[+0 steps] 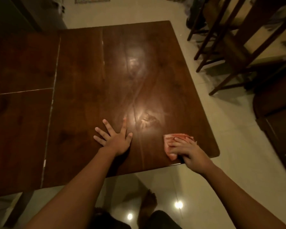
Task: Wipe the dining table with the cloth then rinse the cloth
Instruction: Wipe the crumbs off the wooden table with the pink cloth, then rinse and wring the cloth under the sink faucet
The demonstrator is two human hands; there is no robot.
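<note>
Leftward, a dark wooden dining table (82, 76) with pale seams between its leaves. Near the front edge, left hand (116, 140) pressed flat on the wood, fingers spread and straight, holding nothing. Just right, pink cloth (169, 143) flat on the table by the near right corner, under the right hand (191, 153), fingers laid fairly straight on top, pressing, not pinching. Farther right, wooden chairs (229, 52) on pale floor.

Bare forearms (82, 179), bare foot (149, 202), dark trousers (163, 220)
</note>
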